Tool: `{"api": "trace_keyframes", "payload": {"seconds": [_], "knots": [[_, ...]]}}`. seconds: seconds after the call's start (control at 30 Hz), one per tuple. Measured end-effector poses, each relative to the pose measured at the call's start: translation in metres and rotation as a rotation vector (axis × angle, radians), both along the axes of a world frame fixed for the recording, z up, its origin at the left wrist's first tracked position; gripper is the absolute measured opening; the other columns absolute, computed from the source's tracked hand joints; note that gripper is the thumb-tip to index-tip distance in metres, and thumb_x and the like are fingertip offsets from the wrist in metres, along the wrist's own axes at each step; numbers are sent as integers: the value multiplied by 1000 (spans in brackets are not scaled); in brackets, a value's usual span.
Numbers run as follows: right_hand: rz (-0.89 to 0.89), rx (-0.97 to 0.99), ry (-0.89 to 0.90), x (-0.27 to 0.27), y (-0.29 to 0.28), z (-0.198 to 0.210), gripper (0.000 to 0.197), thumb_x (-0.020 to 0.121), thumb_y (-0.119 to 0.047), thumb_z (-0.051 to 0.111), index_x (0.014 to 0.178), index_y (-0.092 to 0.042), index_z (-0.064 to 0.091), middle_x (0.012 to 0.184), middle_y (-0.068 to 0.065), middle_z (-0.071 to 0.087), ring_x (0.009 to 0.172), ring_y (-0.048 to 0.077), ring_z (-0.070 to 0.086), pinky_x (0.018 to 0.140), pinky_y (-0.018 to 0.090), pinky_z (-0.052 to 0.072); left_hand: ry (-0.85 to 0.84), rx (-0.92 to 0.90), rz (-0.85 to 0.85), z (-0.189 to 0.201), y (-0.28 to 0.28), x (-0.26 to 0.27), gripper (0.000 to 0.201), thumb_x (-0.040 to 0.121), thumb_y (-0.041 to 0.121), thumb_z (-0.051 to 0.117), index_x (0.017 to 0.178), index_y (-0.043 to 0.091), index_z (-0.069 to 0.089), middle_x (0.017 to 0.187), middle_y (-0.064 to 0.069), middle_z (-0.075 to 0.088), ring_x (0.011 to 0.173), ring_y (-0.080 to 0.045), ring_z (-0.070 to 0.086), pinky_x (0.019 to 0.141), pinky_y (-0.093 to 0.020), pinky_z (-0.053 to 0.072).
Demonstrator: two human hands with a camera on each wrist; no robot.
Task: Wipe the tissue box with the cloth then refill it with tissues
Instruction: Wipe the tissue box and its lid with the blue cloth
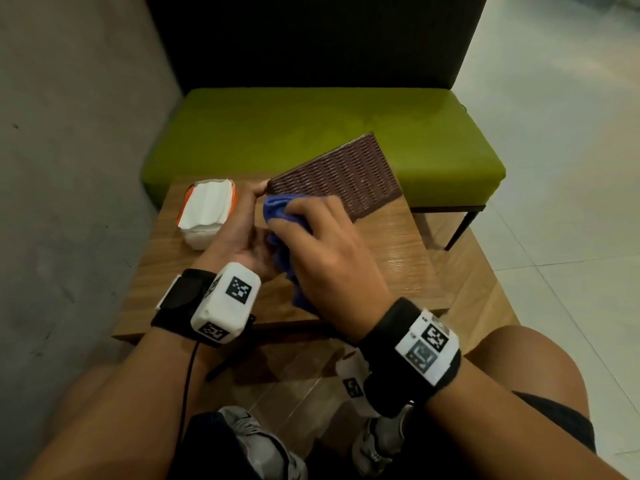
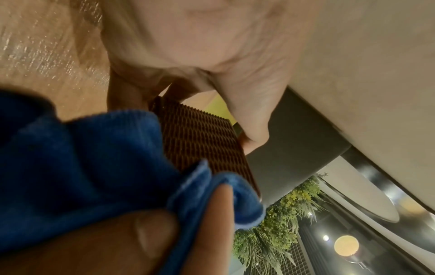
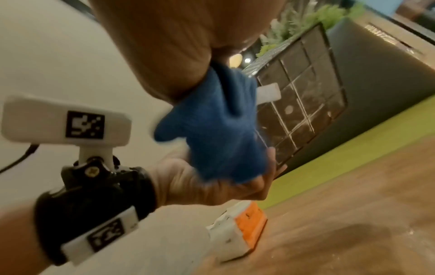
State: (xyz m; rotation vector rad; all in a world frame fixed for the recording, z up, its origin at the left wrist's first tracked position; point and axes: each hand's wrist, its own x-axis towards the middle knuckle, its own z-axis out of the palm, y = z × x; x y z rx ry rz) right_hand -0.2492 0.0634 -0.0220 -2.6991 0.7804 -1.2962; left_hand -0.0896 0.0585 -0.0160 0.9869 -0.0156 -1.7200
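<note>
My left hand (image 1: 242,226) holds the brown woven tissue box (image 1: 346,174) by its near end, tilted up above the wooden table (image 1: 398,265). In the left wrist view the thumb and fingers of that hand (image 2: 212,55) clamp the box (image 2: 200,141). With my right hand (image 1: 322,244) I grip a bunched blue cloth (image 1: 277,209) and press it against the box's near end. The right wrist view has the cloth (image 3: 219,130) over the box's dark gridded underside (image 3: 301,104). A white and orange pack of tissues (image 1: 207,209) lies on the table, left of my hands.
A green cushioned bench (image 1: 311,126) with a dark backrest stands just beyond the table. A grey wall runs along the left. Pale tiled floor lies to the right. My knees and shoes are below the table's near edge.
</note>
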Motion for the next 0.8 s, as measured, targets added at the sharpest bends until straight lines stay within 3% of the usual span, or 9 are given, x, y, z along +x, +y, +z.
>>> {"api": "trace_keyframes", "payload": {"seconds": [0.1,0.2,0.27,0.37,0.47,0.57,0.67,0.73,0.8], "knots": [[-49,18,-85,-16,-23,3,28,107,-19,57,113,-1,78,113,20,68,101,37,60,85,49,50,-122,27,-18,-6,4,9,66,87,63,65,114,3,74,101,-16,76,73,-31,79,60,-35,66],[-224,203,-275,-45,-62,11,23,102,-13,61,116,-12,80,114,11,66,110,29,60,93,45,50,-169,79,-55,-12,9,22,86,84,71,65,136,2,64,117,-20,69,89,-33,74,62,-36,66],[-187,368,-354,-54,-73,12,24,102,-12,62,117,-17,80,115,7,66,112,22,62,98,41,53,-137,88,-85,-14,10,25,87,86,74,62,135,1,63,114,-21,70,91,-32,71,59,-35,65],[-72,500,-352,-55,-70,10,22,104,-8,63,118,-14,79,120,7,68,114,8,63,101,25,51,-111,113,-124,-19,11,23,91,86,76,61,134,-1,63,106,-22,73,91,-31,69,57,-33,65],[-77,532,-364,-57,-67,4,20,105,-9,63,119,-12,78,120,9,66,112,6,63,99,17,48,-111,112,-111,-25,11,21,91,87,74,65,144,4,59,104,-25,75,89,-36,75,58,-37,66],[-134,530,-385,-58,-65,0,21,105,-10,62,118,-15,77,118,7,65,110,7,63,99,18,48,-135,97,-104,-26,12,17,84,84,70,71,145,13,59,115,-29,72,85,-40,80,58,-41,66],[-179,515,-390,-58,-61,0,21,104,-9,62,117,-15,77,118,5,64,110,8,62,98,14,46,-212,64,-60,-25,11,13,71,88,63,74,141,18,64,136,-24,66,93,-44,80,64,-46,67],[-201,509,-385,-58,-59,0,22,104,-7,62,117,-15,78,118,3,64,110,6,61,98,9,43,-280,28,-38,-25,10,10,61,93,63,72,139,25,67,140,-21,66,102,-42,79,69,-48,67],[-224,517,-381,-58,-60,0,22,104,-9,62,117,-17,77,118,2,63,109,6,61,97,7,42,-330,-7,-54,-25,11,8,59,94,68,68,141,32,65,138,-24,67,99,-41,80,68,-47,67]]}}
